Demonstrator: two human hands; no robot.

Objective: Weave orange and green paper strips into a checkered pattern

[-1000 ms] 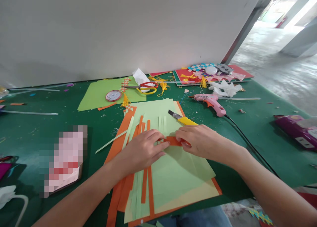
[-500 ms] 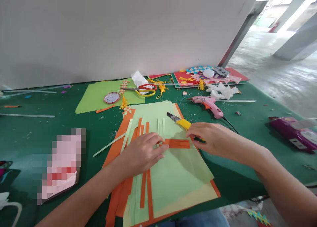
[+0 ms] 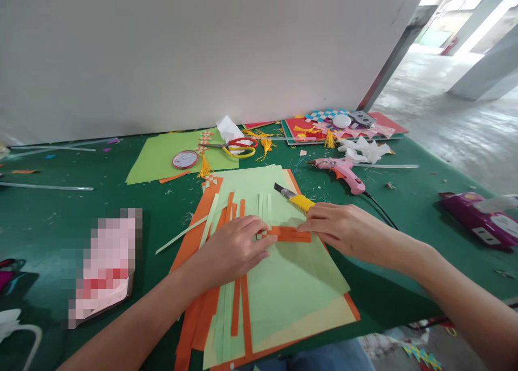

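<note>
My left hand [image 3: 243,247] is closed over a small piece of woven paper strips [image 3: 262,234], holding it down on a light green sheet; its fingers hide much of the weave. Pale green strips [image 3: 265,206] point away from this weave, and orange paper strips [image 3: 289,234] run out to the right. At their right end, the fingertips of my right hand [image 3: 334,224] pinch an orange strip. Just beyond that hand lies a yellow utility knife [image 3: 297,198] with its blade out. Loose orange and green strips [image 3: 234,306] lie partly under my left forearm.
Scissors [image 3: 232,147], a round tin [image 3: 185,159] and a green sheet [image 3: 151,155] lie at the back. A pink glue gun [image 3: 343,171] and a purple device [image 3: 477,217] are on the right. A phone [image 3: 107,266] lies left on the green table.
My right hand has moved from beside the utility knife slightly left, and its fingertips now meet the orange strips. My left hand stays on the weave.
</note>
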